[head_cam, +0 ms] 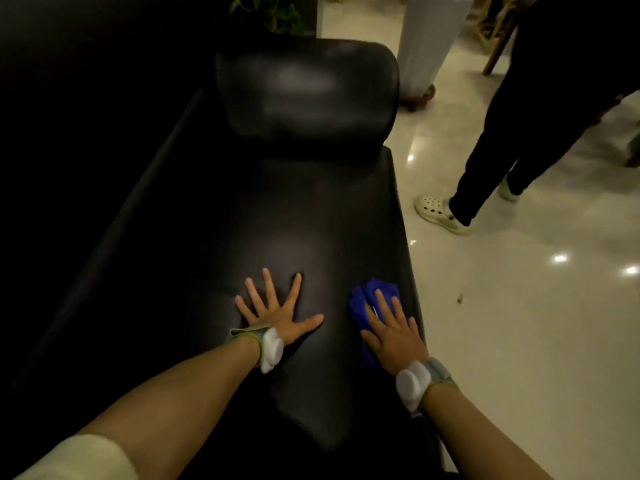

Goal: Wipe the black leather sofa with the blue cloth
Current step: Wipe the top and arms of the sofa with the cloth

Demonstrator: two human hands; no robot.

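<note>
Flat on the crumpled bright-blue cloth [367, 299], right hand [393, 332] pressing with fingers straight, nothing pinched. Bunched under the palm, cloth poking out past the fingertips and on the thumb side, resting on the seat of the glossy black leather sofa [294, 209] near its floor-side edge. Further over on the thumb side, left hand [277, 311] splayed wide, propped on bare leather. Beyond both, cushion at the far end shining dully.

Likely slip: unpinched cloth sliding out from under the palm during a fast stroke, or dropping off the nearby edge onto the pale polished floor [519, 323].
</note>
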